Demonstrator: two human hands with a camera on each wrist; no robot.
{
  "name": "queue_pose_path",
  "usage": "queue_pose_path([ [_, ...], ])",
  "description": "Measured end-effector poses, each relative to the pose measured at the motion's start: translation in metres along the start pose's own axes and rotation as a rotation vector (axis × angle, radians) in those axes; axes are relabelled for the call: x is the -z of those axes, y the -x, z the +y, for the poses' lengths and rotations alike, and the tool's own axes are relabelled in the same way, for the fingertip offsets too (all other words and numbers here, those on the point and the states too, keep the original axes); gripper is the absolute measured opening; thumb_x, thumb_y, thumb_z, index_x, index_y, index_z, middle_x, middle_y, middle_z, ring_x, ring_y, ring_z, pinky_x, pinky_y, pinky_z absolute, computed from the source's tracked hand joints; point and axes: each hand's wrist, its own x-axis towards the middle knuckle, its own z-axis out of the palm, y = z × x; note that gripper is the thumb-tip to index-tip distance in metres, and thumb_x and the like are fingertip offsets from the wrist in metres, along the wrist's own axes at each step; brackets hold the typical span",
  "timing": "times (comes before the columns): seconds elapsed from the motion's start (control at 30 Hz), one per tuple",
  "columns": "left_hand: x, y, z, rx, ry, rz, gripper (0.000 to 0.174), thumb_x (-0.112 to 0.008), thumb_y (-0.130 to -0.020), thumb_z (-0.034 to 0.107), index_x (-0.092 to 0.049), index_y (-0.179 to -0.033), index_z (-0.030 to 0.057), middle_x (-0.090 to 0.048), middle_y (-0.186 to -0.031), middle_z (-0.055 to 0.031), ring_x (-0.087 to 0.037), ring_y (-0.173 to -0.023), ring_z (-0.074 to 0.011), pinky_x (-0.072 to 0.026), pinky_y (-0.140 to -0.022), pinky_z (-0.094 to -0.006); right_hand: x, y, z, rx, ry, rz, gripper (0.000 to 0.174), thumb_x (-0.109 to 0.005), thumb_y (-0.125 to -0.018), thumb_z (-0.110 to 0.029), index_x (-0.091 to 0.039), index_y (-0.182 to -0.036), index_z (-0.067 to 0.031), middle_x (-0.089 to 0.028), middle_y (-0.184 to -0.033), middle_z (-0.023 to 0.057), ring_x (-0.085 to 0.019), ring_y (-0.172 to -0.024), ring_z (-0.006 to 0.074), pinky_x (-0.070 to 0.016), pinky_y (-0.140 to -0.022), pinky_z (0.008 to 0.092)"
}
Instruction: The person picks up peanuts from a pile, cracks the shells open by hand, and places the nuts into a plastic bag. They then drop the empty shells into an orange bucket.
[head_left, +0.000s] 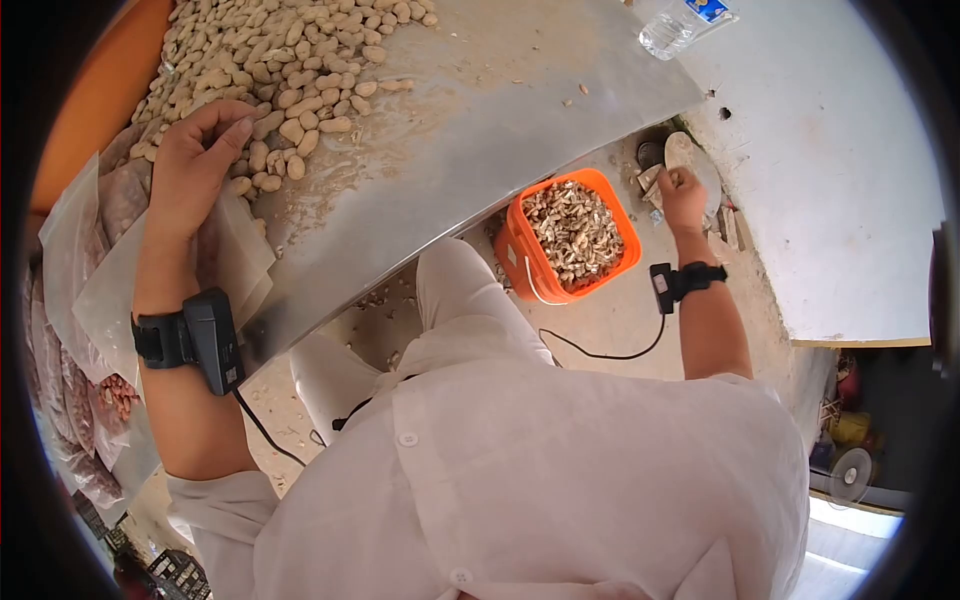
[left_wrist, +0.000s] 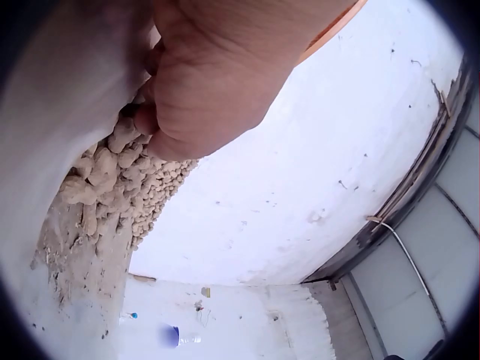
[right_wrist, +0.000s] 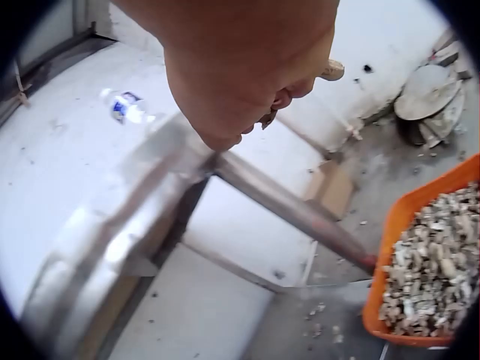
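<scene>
Unshelled peanuts [head_left: 290, 75] lie in a heap on the metal tabletop [head_left: 480, 90]. My left hand [head_left: 195, 160] is at the near left edge of the heap, thumb and forefinger bent toward each other right beside several peanuts; I cannot tell whether they pinch one. In the left wrist view the palm and wrist hide most of its fingertips. My right hand [head_left: 683, 200] is out to the right past the orange bucket [head_left: 513, 262], fingers curled. The right wrist view shows a peanut [right_wrist: 332, 70] sticking out from its grip, and a bit of shell [right_wrist: 268, 118] at the fingertips.
Broken shells [head_left: 572, 230] fill the bucket, which stands close by the table edge. Plastic bags [head_left: 110, 290] lie left of my left arm. A water bottle [head_left: 680, 28] is beyond the table's far right corner, and a white wall panel [head_left: 830, 150] stands at right.
</scene>
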Motion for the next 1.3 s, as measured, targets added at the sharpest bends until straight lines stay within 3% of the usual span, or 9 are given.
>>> queue_pose_path([
  [0.2, -0.002, 0.001, 0.002, -0.001, -0.009, 0.029, 0.017, -0.057, -0.086, 0.008, -0.061, -0.099, -0.0002, -0.051, -0.076, 0.0065, -0.04, -0.067, -0.0023, -0.0331, -0.06, -0.0163, -0.065, 0.032, 0.066, -0.369, 0.108, -0.244, 0.041, -0.061, -0.076, -0.044, -0.065, -0.087, -0.0049, -0.063, -0.076, 0.0133, -0.061, -0.072, 0.0296, -0.0468, -0.063, 0.0383],
  [0.3, -0.003, -0.001, 0.0, 0.018, -0.006, 0.019, 0.016, -0.057, -0.086, 0.008, -0.061, -0.1, 0.0, -0.051, -0.076, 0.0063, -0.04, -0.067, -0.0024, -0.0336, -0.06, -0.0164, -0.098, 0.031, 0.096, -0.443, -0.119, -0.303, 0.044, -0.059, -0.076, -0.047, -0.065, -0.092, -0.0061, -0.064, -0.088, 0.0173, -0.059, -0.089, 0.0345, -0.0453, -0.076, 0.0418],
  [0.5, -0.005, 0.0, 0.003, -0.002, 0.012, 0.05, 0.018, -0.057, -0.086, 0.008, -0.062, -0.101, 0.0013, -0.055, -0.082, 0.0053, -0.043, -0.07, -0.0026, -0.0352, -0.064, -0.0162, -0.09, 0.013, 0.093, -0.405, 0.073, -0.475, 0.036, -0.054, -0.081, -0.036, -0.065, -0.096, -0.0062, -0.063, -0.093, 0.0206, -0.058, -0.093, 0.0367, -0.0453, -0.079, 0.0412],
  [0.6, -0.006, 0.001, 0.0, -0.066, 0.018, 0.115, 0.019, -0.056, -0.086, 0.008, -0.062, -0.104, 0.0028, -0.057, -0.087, 0.0047, -0.045, -0.073, -0.0026, -0.0365, -0.066, -0.0157, -0.079, 0.012, 0.091, -0.291, 0.134, -0.146, 0.027, -0.054, -0.08, -0.026, -0.066, -0.094, -0.0067, -0.064, -0.088, 0.019, -0.061, -0.082, 0.0353, -0.0474, -0.072, 0.0408],
  [0.67, -0.003, -0.003, -0.006, -0.122, -0.003, 0.168, 0.021, -0.056, -0.085, 0.007, -0.062, -0.105, 0.0041, -0.059, -0.089, 0.0042, -0.046, -0.074, -0.0025, -0.0376, -0.067, -0.0155, -0.072, -0.007, 0.104, -0.326, -0.169, 0.127, 0.021, -0.055, -0.078, -0.017, -0.067, -0.093, -0.008, -0.065, -0.082, 0.0168, -0.062, -0.069, 0.0299, -0.048, -0.064, 0.0385],
  [0.73, -0.004, -0.002, -0.001, -0.099, 0.054, 0.213, 0.022, -0.055, -0.084, 0.005, -0.062, -0.105, 0.0049, -0.059, -0.085, 0.0034, -0.047, -0.072, -0.0039, -0.0396, -0.066, -0.017, -0.035, -0.028, 0.057, -0.243, -0.495, 0.356, 0.018, -0.054, -0.082, -0.008, -0.064, -0.095, -0.0019, -0.063, -0.076, 0.0049, -0.054, -0.061, 0.0121, -0.0445, -0.056, 0.0262],
  [0.8, -0.007, -0.002, 0.002, -0.086, 0.1, 0.251, 0.022, -0.055, -0.083, 0.004, -0.063, -0.104, 0.0052, -0.059, -0.084, 0.0028, -0.048, -0.07, -0.0049, -0.041, -0.065, -0.0181, 0.017, -0.04, -0.032, -0.212, -0.875, 0.244, 0.016, -0.05, -0.089, -0.007, -0.061, -0.099, -0.0003, -0.057, -0.076, -0.0017, -0.048, -0.061, 0.0055, -0.0398, -0.055, 0.0199],
  [1.1, -0.006, 0.0, 0.005, -0.048, 0.148, 0.392, 0.019, -0.057, -0.081, 0.005, -0.064, -0.099, 0.0057, -0.062, -0.085, -0.0013, -0.05, -0.067, -0.0076, -0.0438, -0.062, -0.0218, 0.07, -0.052, -0.319, 0.763, -0.762, -0.557, 0.019, -0.058, -0.08, -0.003, -0.06, -0.098, -0.0046, -0.055, -0.083, 0.0037, -0.053, -0.074, 0.0133, -0.0461, -0.064, 0.0248],
  [1.3, -0.004, 0.001, 0.004, -0.109, 0.11, 0.418, 0.02, -0.058, -0.079, 0.005, -0.063, -0.098, 0.0055, -0.057, -0.08, -0.0017, -0.051, -0.066, -0.0103, -0.0437, -0.061, -0.023, 0.025, -0.064, -0.418, 1.082, -0.374, -0.625, 0.022, -0.057, -0.079, -0.005, -0.059, -0.101, -0.0054, -0.057, -0.095, 0.0113, -0.057, -0.084, 0.0197, -0.0468, -0.068, 0.0305],
])
